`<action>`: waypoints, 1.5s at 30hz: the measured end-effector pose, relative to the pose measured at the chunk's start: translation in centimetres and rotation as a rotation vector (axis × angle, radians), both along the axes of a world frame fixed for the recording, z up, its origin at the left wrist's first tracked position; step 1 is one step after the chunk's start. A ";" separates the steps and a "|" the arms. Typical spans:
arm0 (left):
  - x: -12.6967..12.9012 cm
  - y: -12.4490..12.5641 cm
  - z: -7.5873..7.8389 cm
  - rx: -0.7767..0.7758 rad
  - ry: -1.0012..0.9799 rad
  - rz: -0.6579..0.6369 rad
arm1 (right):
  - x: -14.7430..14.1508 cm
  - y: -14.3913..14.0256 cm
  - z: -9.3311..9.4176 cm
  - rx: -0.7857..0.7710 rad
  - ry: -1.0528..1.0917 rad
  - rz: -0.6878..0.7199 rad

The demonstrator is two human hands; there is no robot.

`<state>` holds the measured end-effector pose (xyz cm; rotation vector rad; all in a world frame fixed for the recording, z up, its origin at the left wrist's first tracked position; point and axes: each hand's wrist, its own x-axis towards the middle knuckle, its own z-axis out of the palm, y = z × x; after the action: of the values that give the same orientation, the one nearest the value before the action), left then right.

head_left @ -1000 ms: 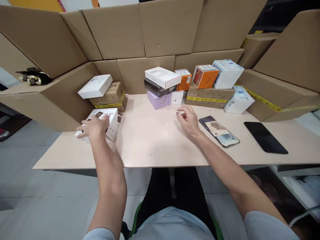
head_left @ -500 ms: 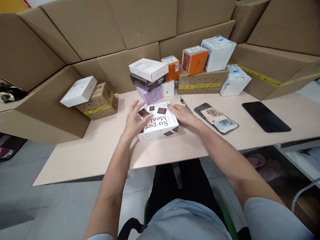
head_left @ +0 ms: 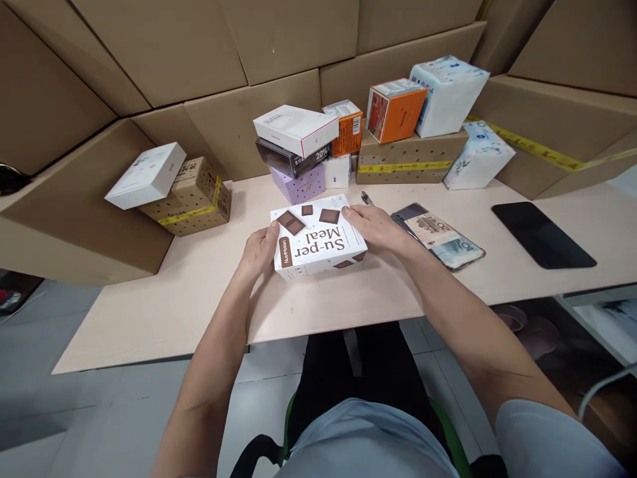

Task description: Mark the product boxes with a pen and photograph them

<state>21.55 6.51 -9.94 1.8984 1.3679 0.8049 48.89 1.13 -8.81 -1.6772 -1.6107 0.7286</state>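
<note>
A white carton [head_left: 318,239] printed "Su-per Meal" with brown chocolate squares lies flat near the middle of the table, its lettering upside down from where I look. My left hand [head_left: 259,249] grips its left end, thumb along the top edge. At the opposite end my right hand [head_left: 371,227] holds the carton, thumb on the top and the other fingers hidden behind its side. Just behind the carton stands a stack: a purple box [head_left: 298,183] at the bottom, a black box [head_left: 293,158] over it, and a white box [head_left: 296,128] on top.
On the left, a white box [head_left: 146,174] rests on a brown carton [head_left: 199,199]. Back right, an orange box [head_left: 398,113] and a tissue pack [head_left: 448,96] sit on a long brown box [head_left: 403,162]. A phone with banknotes [head_left: 438,234] and a black phone [head_left: 542,234] lie right.
My left hand has moved off the carton's top to its left end and now grips it there. The right hand stays at the right end. The view has shifted slightly.
</note>
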 end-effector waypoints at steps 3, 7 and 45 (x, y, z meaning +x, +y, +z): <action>0.5 -0.1 0.1 0.162 -0.047 0.036 | 0.0 0.1 0.0 0.079 0.011 -0.027; 0.9 -0.3 0.5 0.399 -0.119 0.054 | -0.1 -0.1 0.2 0.232 0.089 -0.040; 2.7 -2.0 0.2 0.263 -0.674 0.129 | 0.4 1.4 -1.4 0.420 0.306 -0.341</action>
<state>24.28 4.54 -9.78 1.5031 0.9924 1.5769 49.34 2.50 -10.23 -1.4023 -1.1310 0.4136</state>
